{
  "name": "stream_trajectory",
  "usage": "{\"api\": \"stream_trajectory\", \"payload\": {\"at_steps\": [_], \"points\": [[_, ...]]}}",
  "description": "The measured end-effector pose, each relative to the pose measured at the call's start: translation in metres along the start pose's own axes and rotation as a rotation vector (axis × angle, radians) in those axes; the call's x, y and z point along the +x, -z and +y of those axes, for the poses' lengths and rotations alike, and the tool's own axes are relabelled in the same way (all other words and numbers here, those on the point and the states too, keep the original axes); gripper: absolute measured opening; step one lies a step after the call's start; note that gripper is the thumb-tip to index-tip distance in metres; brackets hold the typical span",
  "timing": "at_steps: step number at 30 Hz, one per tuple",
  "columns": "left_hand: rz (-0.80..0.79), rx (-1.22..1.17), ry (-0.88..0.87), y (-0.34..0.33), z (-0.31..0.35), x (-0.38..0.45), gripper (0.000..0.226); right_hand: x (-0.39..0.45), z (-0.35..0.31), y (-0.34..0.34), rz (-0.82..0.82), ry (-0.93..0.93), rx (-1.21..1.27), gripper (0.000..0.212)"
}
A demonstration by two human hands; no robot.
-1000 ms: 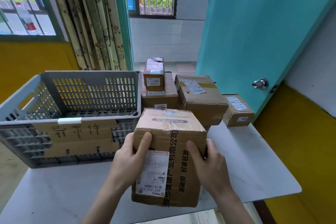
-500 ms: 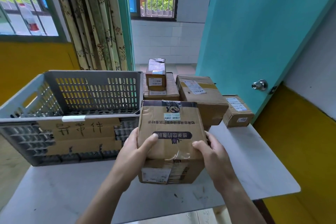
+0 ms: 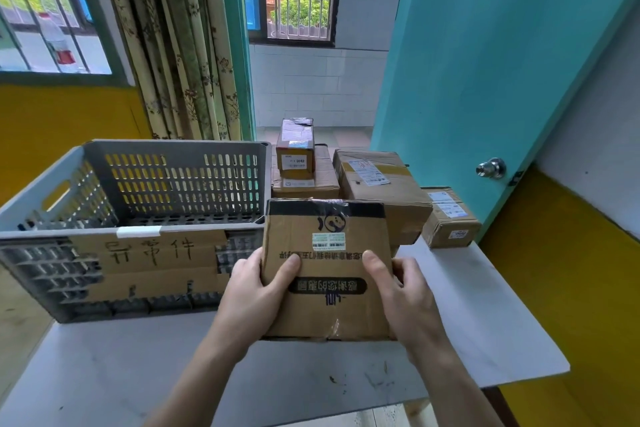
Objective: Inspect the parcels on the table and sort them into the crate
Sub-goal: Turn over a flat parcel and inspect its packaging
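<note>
I hold a brown cardboard parcel (image 3: 329, 308) with black tape and a panda mark above the table's near middle. My left hand (image 3: 254, 298) grips its left side, thumb on the face turned to me. My right hand (image 3: 401, 295) grips the right side the same way. A grey slotted crate (image 3: 145, 184) with a cardboard label stands at the left; nothing shows inside it. Behind the held parcel lie a large box (image 3: 381, 191), a small box (image 3: 450, 218) at the right, and a small upright box (image 3: 296, 149) on a flat box (image 3: 322, 177).
The white table (image 3: 478, 315) ends close to my right, with a yellow wall beyond. A teal door with a metal knob (image 3: 491, 168) stands right behind the parcels. Curtains hang behind the crate.
The parcel has been tipped toward me in both hands: the side with the shipping label has gone out of sight and the panda-marked face now fills the view. Both thumbs now lie on this face.
</note>
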State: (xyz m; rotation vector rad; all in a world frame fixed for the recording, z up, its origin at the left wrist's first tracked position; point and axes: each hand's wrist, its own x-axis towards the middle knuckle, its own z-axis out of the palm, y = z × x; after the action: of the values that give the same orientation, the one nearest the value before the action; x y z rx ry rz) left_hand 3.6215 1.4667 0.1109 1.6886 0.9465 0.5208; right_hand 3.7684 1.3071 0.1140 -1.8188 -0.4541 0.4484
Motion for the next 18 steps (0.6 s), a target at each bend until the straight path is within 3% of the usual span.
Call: {"api": "stream_trajectory", "payload": {"at_steps": [2, 6, 10, 15, 18], "points": [[-0.023, -0.012, -0.028, -0.005, -0.005, -0.004, 0.04, 0.005, -0.007, 0.005, 0.035, -0.006, -0.044, 0.047], [-0.008, 0.02, -0.063, -0.012, -0.01, -0.004, 0.026, 0.009, -0.007, 0.008, 0.045, 0.041, -0.04, 0.027], [-0.04, -0.081, 0.012, -0.015, -0.001, -0.004, 0.042, 0.005, 0.008, 0.011, 0.023, 0.025, 0.038, 0.019], [0.062, -0.041, -0.001, -0.014, 0.006, -0.008, 0.054, 0.003, -0.001, 0.009, 0.007, 0.057, -0.035, 0.052], [0.054, 0.007, -0.073, -0.02, 0.003, -0.013, 0.051, 0.007, 0.003, 0.01, 0.05, 0.112, -0.13, 0.049]]}}
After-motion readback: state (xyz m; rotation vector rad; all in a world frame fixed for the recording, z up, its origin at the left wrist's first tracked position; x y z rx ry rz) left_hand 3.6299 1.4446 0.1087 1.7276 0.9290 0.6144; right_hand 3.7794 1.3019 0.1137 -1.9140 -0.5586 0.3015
